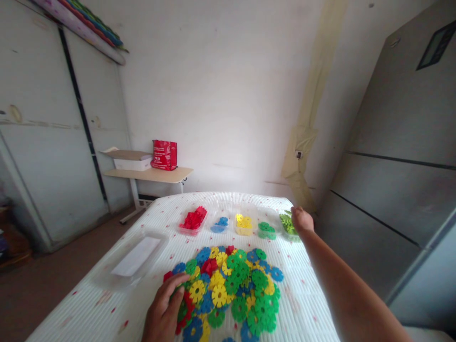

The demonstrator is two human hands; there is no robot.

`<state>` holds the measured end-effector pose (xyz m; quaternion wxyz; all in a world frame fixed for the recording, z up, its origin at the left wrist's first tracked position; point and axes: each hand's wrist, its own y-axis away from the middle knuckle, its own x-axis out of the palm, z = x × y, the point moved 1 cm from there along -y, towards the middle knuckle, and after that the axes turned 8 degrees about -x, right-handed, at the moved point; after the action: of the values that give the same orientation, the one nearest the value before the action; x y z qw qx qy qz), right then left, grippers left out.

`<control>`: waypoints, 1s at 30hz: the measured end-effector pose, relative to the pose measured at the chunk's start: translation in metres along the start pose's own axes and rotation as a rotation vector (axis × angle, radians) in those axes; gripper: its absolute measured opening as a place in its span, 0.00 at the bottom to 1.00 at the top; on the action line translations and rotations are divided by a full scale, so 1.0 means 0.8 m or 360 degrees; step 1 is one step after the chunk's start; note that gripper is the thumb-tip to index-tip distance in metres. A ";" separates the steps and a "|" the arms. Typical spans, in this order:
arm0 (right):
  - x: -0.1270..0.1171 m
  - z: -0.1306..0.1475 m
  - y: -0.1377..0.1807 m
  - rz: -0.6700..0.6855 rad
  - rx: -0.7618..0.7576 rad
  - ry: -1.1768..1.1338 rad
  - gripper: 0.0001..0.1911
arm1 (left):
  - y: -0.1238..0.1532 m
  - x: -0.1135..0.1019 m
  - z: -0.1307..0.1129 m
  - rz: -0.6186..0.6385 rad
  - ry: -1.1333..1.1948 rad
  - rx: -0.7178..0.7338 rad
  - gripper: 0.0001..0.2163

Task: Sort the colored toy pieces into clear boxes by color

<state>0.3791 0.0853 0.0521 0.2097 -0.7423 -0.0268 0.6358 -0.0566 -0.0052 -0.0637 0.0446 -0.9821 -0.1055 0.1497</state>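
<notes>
The left hand (164,306) is resting at the near left edge of a heap of red, yellow, blue and green flower-shaped plastic pieces (219,295); its thumb and index finger are lying over the pieces, and whether they are pinching one cannot be told. The heap is occupying the near middle of a white ribbed tablecloth with small red marks (89,304). The right hand (302,219) is standing at the far right, beside a clear plastic tub (292,238) containing light-green pieces (286,222); its fingertips are hiding from view, so the grip cannot be judged. Leftward from there, four more clear tubs are standing in a row, holding green pieces (265,228), yellow pieces (244,220), blue pieces (221,222) and red pieces (194,219). On the left, a shallow clear plastic tray (162,244) is holding a white rectangular sheet (137,256). At the far left, a pale wood-topped table (167,176) is bearing a red bag with white lettering (164,156)
</notes>
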 end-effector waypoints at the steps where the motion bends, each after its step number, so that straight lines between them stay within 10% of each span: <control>1: 0.004 0.002 -0.002 0.0009 -0.0021 -0.0005 0.15 | -0.001 0.000 0.001 0.0004 -0.0005 0.0000 0.19; 18: -0.011 0.003 0.030 -0.0452 -0.0147 -0.0388 0.15 | 0.004 0.001 -0.001 0.0047 0.0049 -0.0022 0.19; 30: -0.040 0.143 0.166 -0.0007 -0.0908 -0.1223 0.10 | 0.006 -0.002 -0.010 -0.0001 0.0147 0.0044 0.17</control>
<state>0.2338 -0.0141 0.0241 -0.0262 -0.4815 -0.2773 0.8310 -0.0543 -0.0106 -0.0562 0.0631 -0.9872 -0.1016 0.1057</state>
